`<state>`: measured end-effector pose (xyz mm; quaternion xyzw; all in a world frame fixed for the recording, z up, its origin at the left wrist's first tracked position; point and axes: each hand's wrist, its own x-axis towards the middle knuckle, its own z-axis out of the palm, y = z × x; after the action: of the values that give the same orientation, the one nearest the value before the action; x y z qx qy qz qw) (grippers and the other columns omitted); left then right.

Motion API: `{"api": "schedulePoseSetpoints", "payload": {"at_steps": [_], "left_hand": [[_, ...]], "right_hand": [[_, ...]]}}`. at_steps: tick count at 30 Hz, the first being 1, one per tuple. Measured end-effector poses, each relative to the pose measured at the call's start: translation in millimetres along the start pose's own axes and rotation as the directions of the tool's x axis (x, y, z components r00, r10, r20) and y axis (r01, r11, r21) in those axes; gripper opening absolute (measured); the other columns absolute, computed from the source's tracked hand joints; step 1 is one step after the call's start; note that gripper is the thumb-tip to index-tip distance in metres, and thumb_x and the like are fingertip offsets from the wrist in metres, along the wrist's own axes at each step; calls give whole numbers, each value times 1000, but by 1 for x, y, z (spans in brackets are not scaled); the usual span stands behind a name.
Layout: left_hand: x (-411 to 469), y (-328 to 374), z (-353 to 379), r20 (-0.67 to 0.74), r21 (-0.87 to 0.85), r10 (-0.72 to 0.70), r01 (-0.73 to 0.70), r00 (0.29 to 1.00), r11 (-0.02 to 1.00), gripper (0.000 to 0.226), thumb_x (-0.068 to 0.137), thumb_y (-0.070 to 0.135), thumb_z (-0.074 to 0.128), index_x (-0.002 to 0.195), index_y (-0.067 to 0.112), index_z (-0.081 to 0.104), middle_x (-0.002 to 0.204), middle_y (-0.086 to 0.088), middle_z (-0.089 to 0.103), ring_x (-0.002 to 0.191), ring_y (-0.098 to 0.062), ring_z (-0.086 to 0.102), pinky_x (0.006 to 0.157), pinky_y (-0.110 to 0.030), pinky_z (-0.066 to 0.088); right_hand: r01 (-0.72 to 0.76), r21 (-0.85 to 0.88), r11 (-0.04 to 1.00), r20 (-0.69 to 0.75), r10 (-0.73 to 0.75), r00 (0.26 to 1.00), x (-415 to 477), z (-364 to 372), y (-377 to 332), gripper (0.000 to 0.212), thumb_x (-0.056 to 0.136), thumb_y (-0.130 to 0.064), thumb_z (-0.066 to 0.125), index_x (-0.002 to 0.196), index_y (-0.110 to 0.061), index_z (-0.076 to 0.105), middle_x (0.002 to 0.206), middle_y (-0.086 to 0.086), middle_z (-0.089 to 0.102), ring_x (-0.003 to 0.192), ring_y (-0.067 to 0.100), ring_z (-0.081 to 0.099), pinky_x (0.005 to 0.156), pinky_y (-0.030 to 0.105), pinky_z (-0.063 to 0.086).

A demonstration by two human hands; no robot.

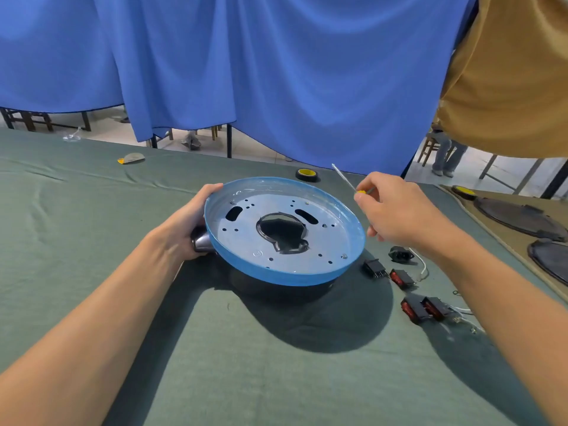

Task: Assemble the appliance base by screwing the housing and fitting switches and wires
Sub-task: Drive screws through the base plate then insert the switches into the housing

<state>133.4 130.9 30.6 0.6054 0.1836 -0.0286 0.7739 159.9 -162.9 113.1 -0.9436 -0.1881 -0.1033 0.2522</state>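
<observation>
We see only the shaft and a yellow bit of the screwdriver (344, 178); our right hand (396, 210) hides its handle. Our left hand's (184, 222) fingers vanish behind the housing (276, 275). The frame's right edge cuts the dark discs (550, 262). The wires (461, 315) are too thin to trace.

Bright, even light; soft shadow under the housing (284, 232); wide-angle bending at edges.
</observation>
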Motion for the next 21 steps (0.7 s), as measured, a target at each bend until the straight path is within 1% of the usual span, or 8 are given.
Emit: {"api": "schedulePoseSetpoints", "payload": {"at_steps": [2, 4, 7, 11, 13, 16, 19, 21], "left_hand": [[-4, -1, 5, -5, 35, -16, 16, 1000, 999, 45, 76, 59, 65, 52, 21, 57, 49, 1, 53, 33, -16, 45, 36, -17, 34], [-8, -1, 11, 38, 34, -43, 42, 998, 999, 50, 80, 58, 63, 50, 18, 59, 48, 1, 54, 30, -15, 46, 33, -15, 35], [-9, -1, 19, 107, 52, -70, 65, 992, 997, 53, 84, 54, 61, 47, 17, 57, 44, 2, 51, 26, -14, 43, 30, -13, 31], [-13, 6, 22, 94, 221, -122, 99, 988, 970, 46, 81, 54, 61, 59, 13, 62, 53, -2, 59, 34, -18, 53, 34, -17, 39], [-16, 16, 20, 126, 293, -159, 117, 979, 949, 48, 83, 52, 54, 58, 11, 60, 54, -3, 58, 35, -19, 51, 35, -19, 40], [-15, 22, 17, 160, 418, -131, 53, 978, 907, 49, 82, 58, 49, 75, 11, 64, 77, -9, 65, 57, -21, 58, 52, -26, 48], [-14, 19, 17, 171, 362, -111, 42, 979, 931, 52, 84, 63, 54, 84, 15, 73, 89, -8, 72, 67, -20, 67, 56, -27, 54], [-15, 17, 17, 185, 378, -118, 40, 976, 925, 55, 86, 64, 52, 92, 14, 73, 94, -8, 72, 74, -20, 68, 62, -29, 55]], "right_hand": [[130, 34, 991, 7, -131, 991, 5, 4, -13, 13, 99, -25, 51, 100, -21, 63, 95, -5, 65, 63, -1, 54, 63, 25, 41], [221, 75, 972, -5, -221, 975, 10, 9, -24, 15, 95, -25, 60, 105, -20, 71, 94, -10, 65, 60, -8, 50, 64, 15, 35], [213, 290, 933, -104, -191, 976, 19, 14, -37, 13, 81, -23, 77, 94, -21, 75, 83, -12, 70, 63, -12, 58, 62, 2, 38], [135, 576, 806, -115, -84, 990, 34, 16, -48, 29, 70, -20, 86, 92, -22, 68, 83, -4, 73, 71, 7, 65, 62, 20, 44], [119, 593, 797, -91, -80, 993, 40, 18, -51, 37, 69, -19, 87, 97, -24, 64, 83, -1, 73, 74, 12, 65, 63, 26, 44], [143, 588, 796, -104, -101, 989, 45, 22, -55, 39, 69, -16, 86, 96, -26, 60, 83, 2, 72, 79, 20, 67, 63, 27, 46], [160, 645, 747, -147, -84, 986, 49, 24, -60, 34, 74, -17, 82, 92, -27, 56, 82, 5, 67, 70, 22, 69, 58, 24, 48], [194, 633, 749, -184, -98, 978, 50, 27, -62, 27, 80, -21, 77, 91, -27, 53, 79, 3, 65, 72, 25, 69, 63, 32, 49]]}}
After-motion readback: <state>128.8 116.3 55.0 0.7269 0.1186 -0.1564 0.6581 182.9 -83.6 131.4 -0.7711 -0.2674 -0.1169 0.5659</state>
